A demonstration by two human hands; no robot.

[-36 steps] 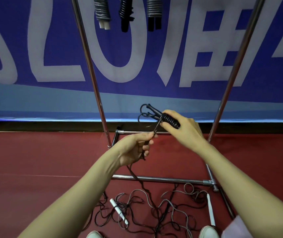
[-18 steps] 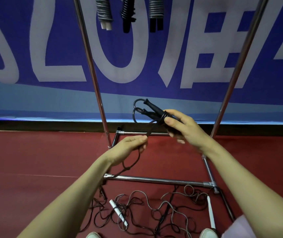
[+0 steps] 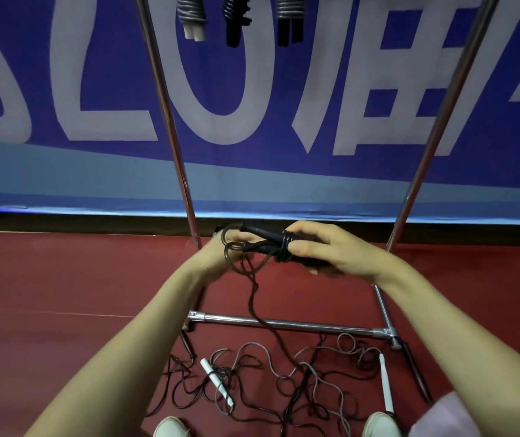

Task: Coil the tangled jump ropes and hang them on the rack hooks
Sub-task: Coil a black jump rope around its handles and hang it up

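Since the earlier frame the left hand [image 3: 217, 252] has been raised and brought close to the right hand [image 3: 331, 252], and the handles [image 3: 262, 238] have been tipped from a steep slant to nearly level. Above the bar [image 3: 284, 324], the left grip is seen curled on the cord [image 3: 252, 294] where loops gather at the handle tips, though its fingertips are largely hidden. The two black handles are clamped in the right grip, with a few turns of cord wound round them beside the thumb. Their long axis runs left to right, tips toward the left hand. The loose cord is let down across the bar into the tangle [image 3: 284, 376] on the floor, on the bar's near side. The next wrap is judged to turn on this: the slack lies below and left of the handles, nearest the left hand, by which it would be fed. High above the bar, three coils [image 3: 236, 17] are already hung.
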